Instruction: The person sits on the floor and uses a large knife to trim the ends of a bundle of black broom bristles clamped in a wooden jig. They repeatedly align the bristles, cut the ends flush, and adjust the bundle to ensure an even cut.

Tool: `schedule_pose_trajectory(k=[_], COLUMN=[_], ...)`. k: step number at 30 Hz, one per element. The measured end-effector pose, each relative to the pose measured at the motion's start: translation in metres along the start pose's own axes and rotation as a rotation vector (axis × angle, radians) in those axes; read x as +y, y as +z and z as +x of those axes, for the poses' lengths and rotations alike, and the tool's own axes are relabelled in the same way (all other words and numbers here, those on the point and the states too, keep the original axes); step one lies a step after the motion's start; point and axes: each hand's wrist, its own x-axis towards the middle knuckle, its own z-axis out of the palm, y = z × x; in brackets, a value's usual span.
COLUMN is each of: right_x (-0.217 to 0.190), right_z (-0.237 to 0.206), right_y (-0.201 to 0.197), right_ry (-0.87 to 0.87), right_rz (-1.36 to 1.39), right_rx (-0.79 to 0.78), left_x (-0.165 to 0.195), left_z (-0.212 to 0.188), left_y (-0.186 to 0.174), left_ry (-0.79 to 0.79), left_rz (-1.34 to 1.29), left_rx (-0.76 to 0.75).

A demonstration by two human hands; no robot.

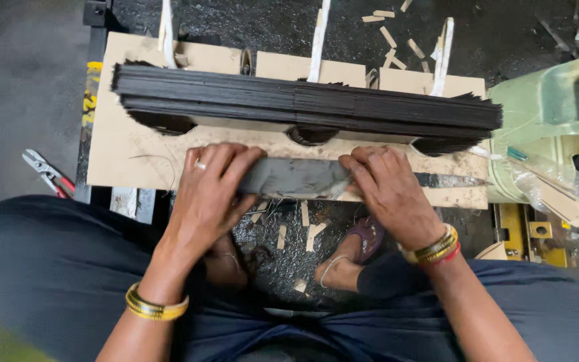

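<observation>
My left hand [210,188] and my right hand [389,191] both press down on a long flat grey metal blade [296,177] that lies along the front edge of a tan wooden board [118,151]. The blade's pointed tip [467,180] sticks out to the right of my right hand. Behind the blade a long stack of thin black sheets [303,104] lies across the board, held between upright pale wooden sticks [319,40]. Gold bangles sit on both wrists.
A pale green plastic stool [557,114] stands at the right with plastic wrap on it. Red-handled pliers [47,173] lie on the dark floor at the left. Wood offcuts [391,37] litter the floor behind and under the board. My sandalled foot [360,245] rests below.
</observation>
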Motion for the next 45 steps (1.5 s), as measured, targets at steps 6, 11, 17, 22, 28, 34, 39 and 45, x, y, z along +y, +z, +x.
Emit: schedule_pose_trajectory(k=[6,11,17,22,28,34,39,45], right_x=[0.000,0.052,0.109,0.132,0.149,0.154,0.157,0.148], right_z=[-0.019,-0.025,-0.047,-0.052,-0.057,-0.057,-0.049,-0.042], right_y=[-0.029,-0.061,-0.098,-0.083,-0.069,-0.063,-0.068,-0.070], right_ry=[0.151,0.257,0.565,0.522,0.527,0.473,0.378,0.319], right_rz=[0.276,0.212,0.159,0.129,0.067,0.019,-0.041,-0.095], right_rx=[0.015,0.013,-0.046,-0.079,-0.257,-0.223,-0.295,-0.232], left_x=[0.043,0.069,0.074,0.072,0.071,0.069,0.070,0.070], left_z=[0.006,0.039,0.070,0.082,0.082,0.084,0.083,0.081], left_y=[0.030,0.076,0.119,0.141,0.154,0.155,0.153,0.157], left_ry=[0.305,0.140,0.188,0.197,0.199,0.218,0.213,0.211], left_rz=[0.233,-0.023,0.266,0.336,0.415,0.421,0.421,0.433], left_rx=[0.186,0.387,0.116,0.124,0.146,0.177,0.185,0.205])
